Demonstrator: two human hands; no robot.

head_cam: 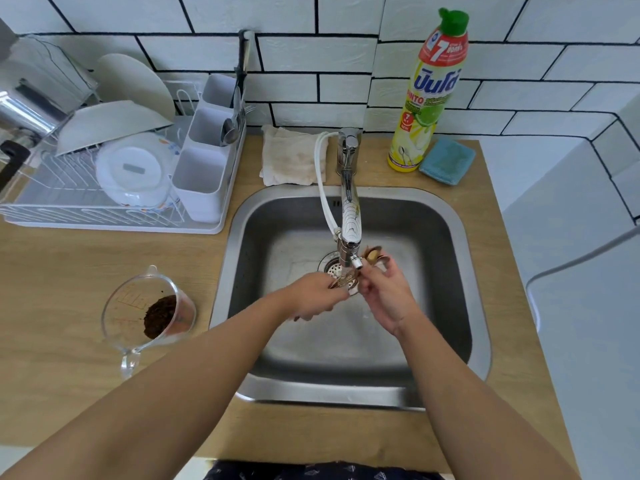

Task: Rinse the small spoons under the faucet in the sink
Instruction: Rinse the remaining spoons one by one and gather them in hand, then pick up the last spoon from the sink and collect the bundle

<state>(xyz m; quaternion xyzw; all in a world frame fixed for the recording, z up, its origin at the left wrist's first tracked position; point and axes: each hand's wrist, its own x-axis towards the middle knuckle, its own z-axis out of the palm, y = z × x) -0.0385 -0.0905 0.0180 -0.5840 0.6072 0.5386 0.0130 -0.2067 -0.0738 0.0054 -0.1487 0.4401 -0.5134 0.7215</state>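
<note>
Directly beneath the chrome faucet (350, 216) over the steel sink (460, 271), the left grip (313, 296) pinches small gold-coloured metal spoons (341, 282), while the right grip (384, 292) holds more spoons (375, 256) beside the spout.

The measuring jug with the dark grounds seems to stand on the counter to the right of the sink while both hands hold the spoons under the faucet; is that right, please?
Not quite: the head view shows the measuring jug on the counter to the left of the sink, not the right. The rest holds: the left hand and right hand hold the spoons under the faucet.
</note>
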